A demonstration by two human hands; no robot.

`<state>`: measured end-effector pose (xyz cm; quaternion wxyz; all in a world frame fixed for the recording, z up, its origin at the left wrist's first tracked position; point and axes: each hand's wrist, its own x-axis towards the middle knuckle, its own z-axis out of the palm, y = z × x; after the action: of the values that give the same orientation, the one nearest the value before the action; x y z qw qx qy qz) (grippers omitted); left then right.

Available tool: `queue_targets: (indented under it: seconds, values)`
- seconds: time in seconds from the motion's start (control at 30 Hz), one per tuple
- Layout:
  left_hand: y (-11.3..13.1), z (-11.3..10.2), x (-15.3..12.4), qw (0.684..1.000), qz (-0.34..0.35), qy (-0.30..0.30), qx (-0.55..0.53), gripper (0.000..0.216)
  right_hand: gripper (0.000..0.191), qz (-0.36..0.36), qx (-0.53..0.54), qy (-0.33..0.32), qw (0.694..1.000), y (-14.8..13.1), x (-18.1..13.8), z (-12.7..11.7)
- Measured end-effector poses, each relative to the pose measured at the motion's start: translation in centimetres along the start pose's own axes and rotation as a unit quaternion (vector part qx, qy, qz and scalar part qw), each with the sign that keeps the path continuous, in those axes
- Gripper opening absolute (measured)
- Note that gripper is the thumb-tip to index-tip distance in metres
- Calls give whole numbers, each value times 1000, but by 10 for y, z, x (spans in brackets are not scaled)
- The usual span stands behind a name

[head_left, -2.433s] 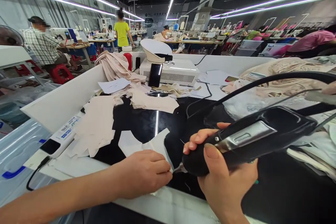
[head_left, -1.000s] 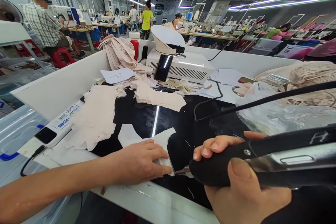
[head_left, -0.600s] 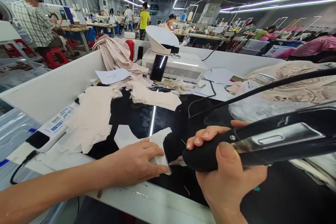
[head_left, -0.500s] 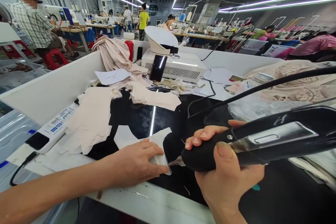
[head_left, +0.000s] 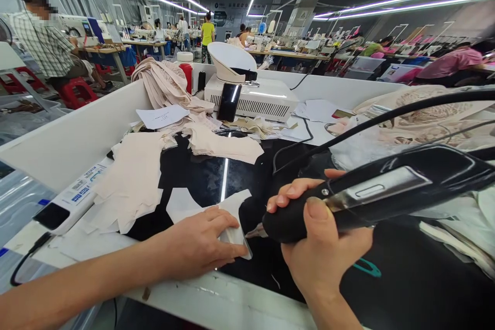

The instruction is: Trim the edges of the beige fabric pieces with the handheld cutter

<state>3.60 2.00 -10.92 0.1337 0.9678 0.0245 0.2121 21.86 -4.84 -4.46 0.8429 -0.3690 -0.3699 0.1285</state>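
Note:
My left hand (head_left: 209,237) rests on a white curved fabric piece (head_left: 181,203), holding its right end down against the black work surface (head_left: 209,178). The thumb and fingertips are at the edge of the piece. My right hand (head_left: 320,242) is closed around a black corded hand tool (head_left: 386,193) with a silver panel on its side. Its narrow metal tip points left and is at or very near the piece's right edge. Whether it touches cannot be made out. The exact kind of tool is unclear.
Stacked pale pink fabric pieces (head_left: 135,175) lie left, and more pieces (head_left: 224,144) lie behind. A white vented box (head_left: 251,95) with a phone (head_left: 229,102) leaning on it stands at the back. A teal clip (head_left: 367,267) lies right. The black cable (head_left: 386,118) arches across.
My right hand and the tool have shifted slightly left and tilted, uncovering more of the teal clip. My left hand and the white piece stay nearly still. The view has shifted a little.

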Motion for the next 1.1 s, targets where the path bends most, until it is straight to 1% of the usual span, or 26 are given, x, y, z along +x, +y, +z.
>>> queue_targets:
  seconds: [0.1, 0.27, 0.37, 0.5, 0.6, 0.7, 0.83, 0.97, 1.1]
  values:
    - [-1, -1, 0, 1000, -8, -4, -8, 24, 44, 10, 2, 0, 1000, 3, 0, 1]
    - [3, 5, 0, 1000, -11, 7, -5, 23, 40, 22, -12, -6, 1000, 3, -2, 0]
    - [14, 8, -3, 999, -23, 16, 15, 29, 39, 19, -12, -10, 1000, 0, -4, -1]
    - [36, 4, -9, 998, -57, 9, 11, 30, 39, 17, -15, -24, 999, -7, -7, -3]
    - [42, 0, -9, 998, -48, 35, 22, 27, 38, 12, -19, -33, 999, -12, -9, -3]
    - [36, 0, -6, 998, -14, 45, 34, 21, 37, 9, -18, -39, 999, -14, -10, -3]
    - [19, 3, -3, 999, 14, 11, 28, 18, 39, 13, -27, -34, 999, -13, -10, -3]
    - [6, 3, -6, 1000, -4, 13, 19, 17, 40, 9, -35, -36, 999, -13, -11, -5]
    - [3, -1, -10, 1000, -18, 14, 0, 21, 41, 19, -35, -38, 998, -15, -12, -6]
